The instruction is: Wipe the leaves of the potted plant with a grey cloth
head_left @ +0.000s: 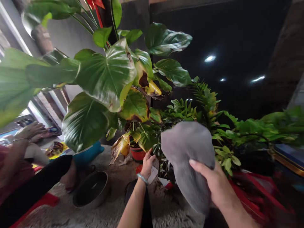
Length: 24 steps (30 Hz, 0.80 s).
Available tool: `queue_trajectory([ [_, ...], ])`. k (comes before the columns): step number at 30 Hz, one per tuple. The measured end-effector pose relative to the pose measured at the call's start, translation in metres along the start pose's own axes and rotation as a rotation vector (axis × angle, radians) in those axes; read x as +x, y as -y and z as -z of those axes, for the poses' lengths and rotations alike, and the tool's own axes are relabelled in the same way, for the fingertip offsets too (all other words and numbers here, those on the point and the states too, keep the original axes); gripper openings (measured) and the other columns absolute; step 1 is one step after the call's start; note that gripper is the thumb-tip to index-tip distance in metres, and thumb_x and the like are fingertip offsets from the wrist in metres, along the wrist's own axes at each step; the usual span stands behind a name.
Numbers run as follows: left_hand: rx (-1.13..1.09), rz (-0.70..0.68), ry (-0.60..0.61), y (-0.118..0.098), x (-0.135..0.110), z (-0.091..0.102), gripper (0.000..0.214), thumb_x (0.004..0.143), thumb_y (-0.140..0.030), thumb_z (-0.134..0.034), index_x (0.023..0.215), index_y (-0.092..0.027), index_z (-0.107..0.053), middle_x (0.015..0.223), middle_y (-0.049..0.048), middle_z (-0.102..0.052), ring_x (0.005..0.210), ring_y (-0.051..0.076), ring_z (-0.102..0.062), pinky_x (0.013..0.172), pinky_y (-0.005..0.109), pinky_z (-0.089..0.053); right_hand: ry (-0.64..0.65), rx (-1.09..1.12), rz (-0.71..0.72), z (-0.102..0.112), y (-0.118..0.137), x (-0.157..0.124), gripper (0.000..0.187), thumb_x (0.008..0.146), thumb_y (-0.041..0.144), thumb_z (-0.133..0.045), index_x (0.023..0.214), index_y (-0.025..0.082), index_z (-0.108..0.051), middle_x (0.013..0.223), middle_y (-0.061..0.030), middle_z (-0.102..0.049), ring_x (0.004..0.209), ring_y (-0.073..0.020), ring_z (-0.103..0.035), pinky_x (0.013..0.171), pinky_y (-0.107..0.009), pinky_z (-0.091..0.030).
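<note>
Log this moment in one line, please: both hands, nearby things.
left hand: near red pot, contact unclear | right hand: holding grey cloth | nearby: dark basin

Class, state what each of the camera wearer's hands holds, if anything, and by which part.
Right hand: a grey cloth, by its right side, thumb over the front. Left hand, near the red pot: cannot be told.

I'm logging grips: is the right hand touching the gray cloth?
Touching. The head view shows the right hand holding the cloth, thumb lying across it.
</note>
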State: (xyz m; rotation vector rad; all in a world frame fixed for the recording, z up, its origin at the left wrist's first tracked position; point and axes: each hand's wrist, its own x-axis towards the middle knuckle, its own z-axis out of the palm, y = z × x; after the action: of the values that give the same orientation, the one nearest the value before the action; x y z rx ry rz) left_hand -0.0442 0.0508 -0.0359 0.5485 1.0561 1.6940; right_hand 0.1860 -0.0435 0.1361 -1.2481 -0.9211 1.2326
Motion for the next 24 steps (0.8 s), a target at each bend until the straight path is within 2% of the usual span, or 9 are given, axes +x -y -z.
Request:
queue_trajectory([
  [3,0.002,0.014,0.05,0.008,-0.008,-0.011,0.047,0.052,-0.023,-0.078,0.098,-0.016,-0.074,0.077,0.0045,-0.071,0.081,0.023,-0.064,0.08,0.036,-0.049,0.041,0.059,0.099,-0.035,0.003,0.016,0.04,0.046,0.042,-0.081,0.077,0.017,-0.075,0.079,-0.0084,-0.078,0.081,-0.0332,-0.071,0.072,-0.039,-0.055],
  [5,-0.026,0.019,0.059,0.007,-0.011,-0.012,0.042,0.051,-0.024,-0.078,0.091,-0.015,-0.076,0.07,0.0039,-0.07,0.074,0.022,-0.062,0.073,0.034,-0.048,0.097,-0.003,0.002,-0.046,-0.018,0.015,0.034,0.048,0.04,-0.078,0.072,0.016,-0.074,0.073,-0.0082,-0.077,0.076,-0.0322,-0.071,0.067,-0.038,-0.055],
  [8,-0.049,0.048,0.069,0.001,-0.014,-0.011,0.046,0.049,-0.021,-0.076,0.095,-0.015,-0.076,0.064,0.0022,-0.067,0.067,0.02,-0.06,0.068,0.033,-0.047,0.114,-0.155,-0.185,-0.035,-0.059,-0.004,0.03,0.051,0.037,-0.073,0.073,0.016,-0.074,0.072,-0.0094,-0.077,0.075,-0.0326,-0.071,0.067,-0.038,-0.055],
  [10,-0.084,0.071,0.08,-0.002,-0.017,-0.011,0.051,0.05,-0.019,-0.076,0.1,-0.016,-0.075,0.069,0.0025,-0.069,0.068,0.019,-0.06,0.069,0.032,-0.046,0.044,-0.246,-0.18,-0.021,-0.074,-0.021,0.03,0.052,0.036,-0.074,0.076,0.017,-0.075,0.077,-0.01,-0.078,0.082,-0.0332,-0.071,0.073,-0.039,-0.055],
  [13,-0.149,0.078,0.139,-0.006,-0.022,-0.013,0.042,0.053,-0.02,-0.077,0.095,-0.015,-0.076,0.081,0.0059,-0.073,0.076,0.021,-0.063,0.073,0.034,-0.046,0.102,-0.265,-0.059,-0.013,-0.058,-0.029,0.033,0.052,0.04,-0.076,0.078,0.018,-0.076,0.08,-0.0098,-0.078,0.084,-0.0342,-0.071,0.077,-0.04,-0.054],
  [15,-0.175,0.064,0.18,-0.006,-0.025,-0.016,0.032,0.057,-0.023,-0.077,0.087,-0.015,-0.076,0.081,0.0062,-0.074,0.08,0.023,-0.064,0.076,0.035,-0.047,0.186,-0.203,0.075,-0.022,-0.032,-0.018,0.036,0.055,0.044,-0.075,0.078,0.017,-0.077,0.08,-0.0098,-0.079,0.083,-0.0342,-0.071,0.077,-0.04,-0.054],
  [18,-0.217,0.064,0.197,-0.006,-0.026,-0.017,0.027,0.06,-0.027,-0.076,0.084,-0.016,-0.076,0.084,0.0056,-0.075,0.084,0.024,-0.065,0.078,0.035,-0.048,0.134,-0.102,0.213,-0.044,-0.007,0.009,0.034,0.056,0.044,-0.076,0.076,0.017,-0.077,0.081,-0.0092,-0.079,0.086,-0.0336,-0.07,0.078,-0.038,-0.053],
  [21,-0.281,0.103,0.203,-0.006,-0.025,-0.015,0.026,0.063,-0.029,-0.074,0.085,-0.016,-0.076,0.088,0.0064,-0.076,0.088,0.025,-0.065,0.08,0.035,-0.048,0.086,-0.081,0.032,-0.052,-0.023,0.018,0.028,0.051,0.039,-0.076,0.068,0.017,-0.074,0.072,-0.0087,-0.077,0.08,-0.0336,-0.071,0.07,-0.038,-0.054],
  [24,-0.326,0.127,0.214,-0.007,-0.022,-0.009,0.031,0.065,-0.027,-0.071,0.094,-0.018,-0.076,0.097,0.0065,-0.075,0.092,0.024,-0.065,0.08,0.035,-0.048,0.073,-0.138,-0.209,-0.038,-0.057,-0.004,0.024,0.049,0.035,-0.074,0.066,0.019,-0.071,0.067,-0.0079,-0.076,0.073,-0.032,-0.071,0.064,-0.037,-0.054],
])
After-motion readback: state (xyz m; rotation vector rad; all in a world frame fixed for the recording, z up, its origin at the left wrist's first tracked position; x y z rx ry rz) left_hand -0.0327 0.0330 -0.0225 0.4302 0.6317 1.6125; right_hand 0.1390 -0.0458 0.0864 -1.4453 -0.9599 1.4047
